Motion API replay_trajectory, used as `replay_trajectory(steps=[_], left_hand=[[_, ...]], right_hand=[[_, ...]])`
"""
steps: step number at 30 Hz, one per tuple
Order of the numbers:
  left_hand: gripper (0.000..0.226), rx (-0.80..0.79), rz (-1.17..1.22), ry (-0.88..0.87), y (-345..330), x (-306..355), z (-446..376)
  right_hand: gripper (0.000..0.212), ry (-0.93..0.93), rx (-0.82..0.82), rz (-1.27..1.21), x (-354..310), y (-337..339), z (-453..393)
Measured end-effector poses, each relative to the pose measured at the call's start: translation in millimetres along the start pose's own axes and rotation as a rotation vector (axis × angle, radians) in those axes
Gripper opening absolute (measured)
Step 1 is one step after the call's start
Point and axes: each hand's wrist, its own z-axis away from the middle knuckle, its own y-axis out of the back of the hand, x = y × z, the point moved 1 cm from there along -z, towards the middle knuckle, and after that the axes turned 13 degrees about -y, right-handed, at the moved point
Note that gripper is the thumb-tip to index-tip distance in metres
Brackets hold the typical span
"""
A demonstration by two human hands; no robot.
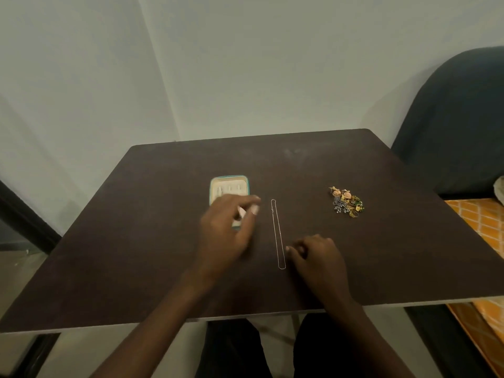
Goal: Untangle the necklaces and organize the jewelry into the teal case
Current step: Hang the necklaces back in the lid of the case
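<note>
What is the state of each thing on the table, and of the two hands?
teal case: open, partly hidden by the left hand.
necklace: untangled, laid out in a long narrow loop.
jewelry pile: heaped, unsorted.
left hand: blurred, over the case.
right hand: loosely curled beside the necklace.

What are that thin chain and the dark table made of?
The chain looks like fine silvery metal: thin, pale, faintly glinting. The table looks like dark brown matte laminate or wood with a pale edge; which one is unclear.
</note>
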Motion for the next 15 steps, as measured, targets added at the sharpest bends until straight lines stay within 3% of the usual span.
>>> replay_trajectory(steps=[3, 5, 8, 11, 15], left_hand=[[0.023, -0.325, -0.008, -0.018, -27.7, 13.5, 25.5], [0.024, -0.445, -0.015, 0.069, -39.5, 9.8, 42.4], [0.027, -0.555, -0.038, 0.164, -46.2, 0.6, 54.9], [0.031, -0.645, -0.083, 0.148, -52.5, -2.9, 60.0], [0.028, -0.627, -0.091, 0.134, -59.5, -3.6, 67.1]], right_hand=[[0.026, -0.015, 0.013, 0.061, -7.4, -4.9, -3.4], [0.028, 0.004, 0.023, 0.054, -12.1, -5.6, -6.9], [0.027, 0.04, 0.01, 0.12, -19.6, -6.2, -10.8], [0.025, 0.069, 0.013, 0.152, -24.2, -8.7, -10.8], [0.021, 0.101, 0.043, 0.169, -24.0, -12.8, -13.0]])
